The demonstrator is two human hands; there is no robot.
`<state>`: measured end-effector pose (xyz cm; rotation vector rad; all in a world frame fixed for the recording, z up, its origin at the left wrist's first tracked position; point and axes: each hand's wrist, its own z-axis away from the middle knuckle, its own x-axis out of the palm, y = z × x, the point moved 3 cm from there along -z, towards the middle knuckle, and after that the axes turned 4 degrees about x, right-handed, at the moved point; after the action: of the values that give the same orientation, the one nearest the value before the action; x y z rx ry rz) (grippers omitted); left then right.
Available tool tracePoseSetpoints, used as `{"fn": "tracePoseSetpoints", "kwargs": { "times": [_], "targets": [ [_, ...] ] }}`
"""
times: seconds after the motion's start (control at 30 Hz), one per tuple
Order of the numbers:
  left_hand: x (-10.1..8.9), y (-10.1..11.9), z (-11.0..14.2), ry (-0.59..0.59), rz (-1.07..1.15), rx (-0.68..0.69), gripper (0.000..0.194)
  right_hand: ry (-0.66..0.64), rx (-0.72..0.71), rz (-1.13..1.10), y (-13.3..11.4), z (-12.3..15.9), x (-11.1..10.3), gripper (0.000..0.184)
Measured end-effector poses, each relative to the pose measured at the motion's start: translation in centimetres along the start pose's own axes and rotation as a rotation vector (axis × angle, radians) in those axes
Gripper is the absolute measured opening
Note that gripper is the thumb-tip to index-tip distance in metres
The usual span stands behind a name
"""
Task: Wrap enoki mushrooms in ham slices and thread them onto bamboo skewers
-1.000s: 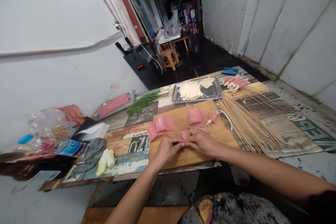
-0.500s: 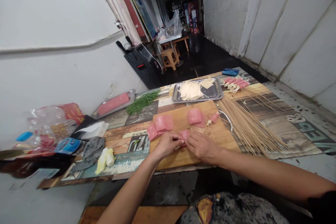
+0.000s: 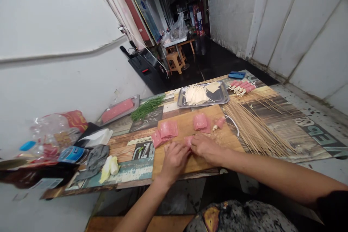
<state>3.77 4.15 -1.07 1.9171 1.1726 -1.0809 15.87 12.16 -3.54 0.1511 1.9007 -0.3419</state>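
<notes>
On the wooden cutting board (image 3: pixel 217 112), my left hand (image 3: pixel 175 157) and my right hand (image 3: pixel 205 148) meet over a small pink meat slice (image 3: pixel 188 140). The fingers of both are curled closed on it, and they hide most of the slice. Anything inside it is out of sight. Left of them lies a stack of meat slices (image 3: pixel 168 129); a second stack (image 3: pixel 200 121) sits beyond my right hand. Beside that one rests a rolled piece of meat (image 3: pixel 219 123) with pale ends showing.
Thin wooden skewers (image 3: pixel 258 130) fan out at the right, below finished meat rolls (image 3: pixel 243 87). Behind the board are a metal tray (image 3: pixel 225 98) of enoki mushrooms (image 3: pixel 196 95) and green chives (image 3: pixel 146 108). A meat tray (image 3: pixel 118 110), grey cloth (image 3: pixel 96 161) and cabbage pieces (image 3: pixel 109 168) lie left.
My left hand has turned palm-down and closed nearer to my right hand, covering more of the slice. My right hand remains on the slice. The view has shifted slightly.
</notes>
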Motion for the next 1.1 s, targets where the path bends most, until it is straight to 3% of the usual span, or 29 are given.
{"fn": "tracePoseSetpoints", "kwargs": {
  "times": [0.1,0.23,0.43,0.57,0.77,0.97,1.1],
  "targets": [
    [0.4,0.6,0.3,-0.01,-0.081,0.003,0.016,0.013,0.023,-0.061,0.1,-0.1,-0.4,0.018],
    [0.4,0.3,-0.2,-0.045,-0.013,-0.042,0.016,-0.013,0.093,-0.111,0.5,-0.2,-1.2,0.022],
    [0.2,-1.4,-2.0,-0.288,0.225,-0.078,0.017,0.026,0.178,-0.079,0.4,0.1,-1.6,0.025],
    [0.0,-1.9,-3.1,-0.412,0.267,-0.082,0.022,0.104,0.115,-0.001,0.0,0.3,-0.8,0.021],
    [-0.4,-2.2,-4.4,-0.501,0.376,-0.125,0.019,0.063,0.122,-0.024,-0.3,0.2,-0.3,0.021],
    [-0.6,-2.2,-4.8,-0.536,0.436,-0.145,0.022,0.226,0.116,0.098,-1.9,0.9,-0.9,0.027],
    [-0.4,-2.6,-5.0,-0.583,0.496,-0.169,0.021,0.149,0.109,0.043,-1.3,0.6,-0.5,0.024]
  ]
}}
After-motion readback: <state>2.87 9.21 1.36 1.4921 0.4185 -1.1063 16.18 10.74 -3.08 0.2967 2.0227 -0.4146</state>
